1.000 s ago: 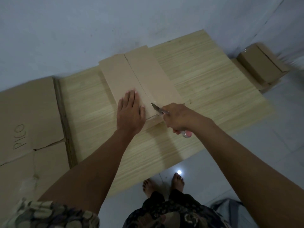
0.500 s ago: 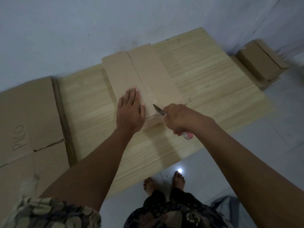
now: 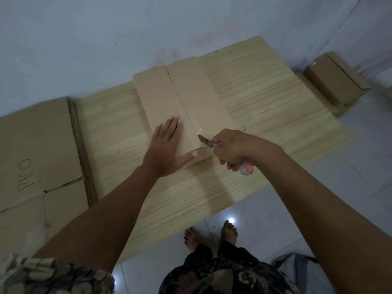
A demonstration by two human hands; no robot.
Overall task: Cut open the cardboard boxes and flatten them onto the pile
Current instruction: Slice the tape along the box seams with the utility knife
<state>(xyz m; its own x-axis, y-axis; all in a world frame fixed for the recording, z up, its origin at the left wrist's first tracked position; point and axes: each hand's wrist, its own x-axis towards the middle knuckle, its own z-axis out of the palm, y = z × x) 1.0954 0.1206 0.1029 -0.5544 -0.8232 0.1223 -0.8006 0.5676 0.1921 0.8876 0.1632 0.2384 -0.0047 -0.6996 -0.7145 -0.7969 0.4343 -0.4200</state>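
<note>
Wooden board (image 3: 265,98) on pale tiled floor (image 3: 350,187), against a grey wall (image 3: 106,39); long cardboard box (image 3: 203,96) lying on the board, taped centre seam up. Left hand (image 3: 167,149) flat on the box's near left flap, fingers straight; right hand (image 3: 235,149) clenched round a knife (image 3: 206,141), blade tip at the near end of the seam. Flattened cardboard pile (image 3: 38,149) left of the board; another closed box (image 3: 337,80) at far right.

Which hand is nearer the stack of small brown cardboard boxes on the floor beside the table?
Right. The right hand, gripping the cutter, is on the side of the stack of small brown cardboard boxes; the left hand lies flat on the box being cut, farther away.
</note>
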